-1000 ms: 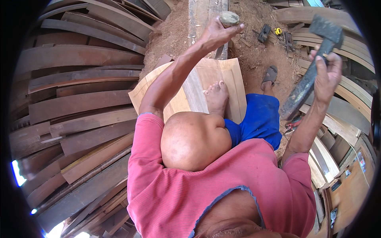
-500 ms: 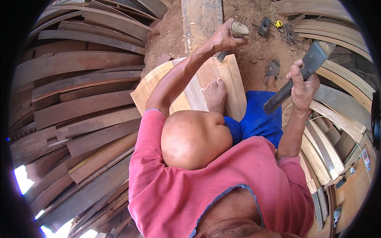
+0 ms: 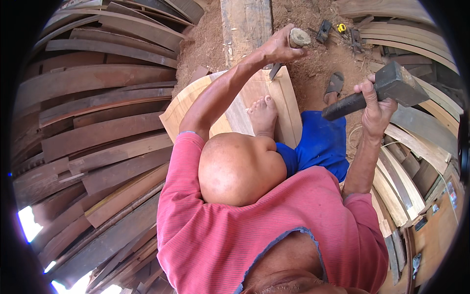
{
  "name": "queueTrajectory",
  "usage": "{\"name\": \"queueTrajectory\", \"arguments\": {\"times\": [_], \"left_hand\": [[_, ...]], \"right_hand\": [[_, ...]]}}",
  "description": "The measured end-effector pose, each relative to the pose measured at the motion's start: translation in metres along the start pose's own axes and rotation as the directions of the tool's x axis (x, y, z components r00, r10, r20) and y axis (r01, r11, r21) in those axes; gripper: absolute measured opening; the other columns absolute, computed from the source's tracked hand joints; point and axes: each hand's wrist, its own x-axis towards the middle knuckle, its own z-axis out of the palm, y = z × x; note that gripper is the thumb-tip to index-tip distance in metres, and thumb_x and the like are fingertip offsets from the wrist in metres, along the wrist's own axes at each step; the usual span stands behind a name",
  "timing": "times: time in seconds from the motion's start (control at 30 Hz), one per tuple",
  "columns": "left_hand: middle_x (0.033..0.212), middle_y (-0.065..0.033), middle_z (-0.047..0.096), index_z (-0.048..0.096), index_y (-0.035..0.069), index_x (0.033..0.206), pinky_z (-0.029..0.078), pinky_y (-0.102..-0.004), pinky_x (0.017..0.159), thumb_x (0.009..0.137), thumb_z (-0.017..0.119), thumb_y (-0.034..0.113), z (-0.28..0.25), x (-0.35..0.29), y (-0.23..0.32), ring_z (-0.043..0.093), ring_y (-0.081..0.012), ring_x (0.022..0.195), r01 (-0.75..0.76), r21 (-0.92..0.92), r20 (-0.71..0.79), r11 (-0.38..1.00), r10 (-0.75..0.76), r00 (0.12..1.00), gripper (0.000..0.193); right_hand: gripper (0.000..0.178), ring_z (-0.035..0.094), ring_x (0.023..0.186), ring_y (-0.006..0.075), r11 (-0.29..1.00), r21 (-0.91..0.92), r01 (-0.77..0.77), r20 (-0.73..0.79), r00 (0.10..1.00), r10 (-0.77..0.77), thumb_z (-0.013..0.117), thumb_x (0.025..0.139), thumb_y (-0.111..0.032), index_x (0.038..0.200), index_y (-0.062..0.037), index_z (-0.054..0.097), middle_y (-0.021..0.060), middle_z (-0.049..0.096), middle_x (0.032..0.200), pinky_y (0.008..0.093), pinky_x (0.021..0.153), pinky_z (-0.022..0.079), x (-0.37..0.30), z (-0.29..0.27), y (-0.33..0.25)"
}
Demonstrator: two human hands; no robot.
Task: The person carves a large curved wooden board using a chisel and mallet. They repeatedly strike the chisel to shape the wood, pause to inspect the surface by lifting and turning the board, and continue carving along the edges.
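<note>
My left hand (image 3: 283,48) is closed around a chisel (image 3: 299,37) with a round, worn wooden handle end. Its dark blade (image 3: 275,71) points down at the far edge of a pale wooden panel (image 3: 289,105); I cannot tell whether the tip touches the wood. Raised on the right, my right hand (image 3: 378,110) grips a hammer (image 3: 402,84) with a dark block-shaped head and a dark handle. The hammer is well apart from the chisel. My bare foot (image 3: 263,115) rests on the panel, which has several light and brownish strips.
Stacked curved boards (image 3: 107,127) fill the left side, with more planks (image 3: 406,41) along the right. A thick timber (image 3: 247,29) lies ahead on sawdust. Beyond my sandalled foot (image 3: 335,84) are a dark hand tool (image 3: 323,31) and a yellow tape measure (image 3: 341,28).
The hammer has turned in my right hand and its head has come slightly lower, showing its block shape. My left hand and the chisel have hardly moved.
</note>
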Motion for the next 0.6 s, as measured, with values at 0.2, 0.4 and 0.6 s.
{"name": "queueTrajectory", "arguments": {"times": [0.2,0.4,0.6], "left_hand": [[0.101,-0.0077,0.075,0.070,0.006,0.110,0.057,-0.0361,0.085,0.080,0.088,0.030,0.001,0.008,0.000,0.070,-0.0197,0.091,0.012,0.140,0.129,0.990,-0.030,0.991,0.042],[0.094,-0.0063,0.075,0.070,0.006,0.107,0.057,-0.0351,0.082,0.081,0.087,0.028,0.007,0.009,-0.007,0.069,-0.0189,0.086,0.001,0.062,0.104,0.998,-0.007,0.995,0.038],[0.090,-0.0011,0.072,0.068,0.005,0.106,0.058,-0.0324,0.076,0.090,0.081,0.022,0.011,0.008,0.026,0.068,-0.0117,0.083,-0.101,-0.198,-0.005,0.975,0.102,0.995,0.027]], "right_hand": [[0.020,0.059,0.074,0.0164,1.000,-0.014,-0.028,0.125,0.992,0.030,0.072,0.099,-0.011,0.110,0.0023,0.063,0.0058,0.062,0.081,0.0338,0.072,0.052,0.002,-0.013,-0.002],[0.023,0.056,0.073,0.0157,0.997,0.046,-0.068,0.106,0.992,0.063,0.070,0.101,-0.015,0.112,0.0029,0.060,0.0056,0.059,0.081,0.0339,0.071,0.050,-0.002,-0.018,0.009],[0.022,0.055,0.072,0.0145,0.996,0.080,-0.045,0.122,0.992,0.035,0.069,0.101,-0.014,0.112,0.0026,0.060,0.0054,0.059,0.081,0.0340,0.070,0.050,0.000,-0.021,0.014]]}}
